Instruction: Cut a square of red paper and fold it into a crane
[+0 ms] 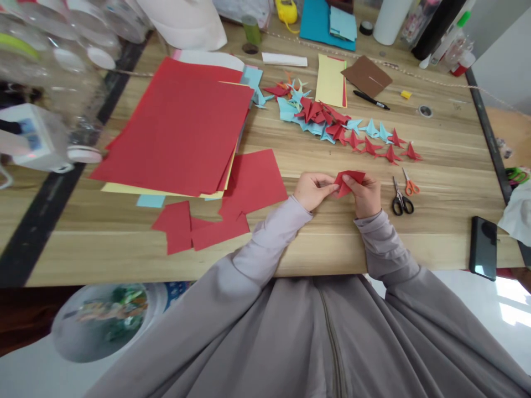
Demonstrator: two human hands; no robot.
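Note:
A small folded piece of red paper [345, 187] is held between my two hands above the table's near middle. My left hand [314, 190] pinches its left edge with thumb and fingertips. On the other side my right hand [365, 194] grips it, thumb pressed on the front face. Beyond the hands lie several folded red paper cranes [370, 147] and blue paper cranes [371, 129], some in a row and others heaped. Just right of my right hand are black-handled scissors [399, 200] and small orange-handled scissors [410, 185].
Large red sheets [182, 127] are stacked on the left, with cut red pieces [219, 232] before them. A black pen [370, 99], brown paper [367, 76] and yellow paper strips [331, 80] lie behind the cranes. A phone [483, 247] rests at the right front edge.

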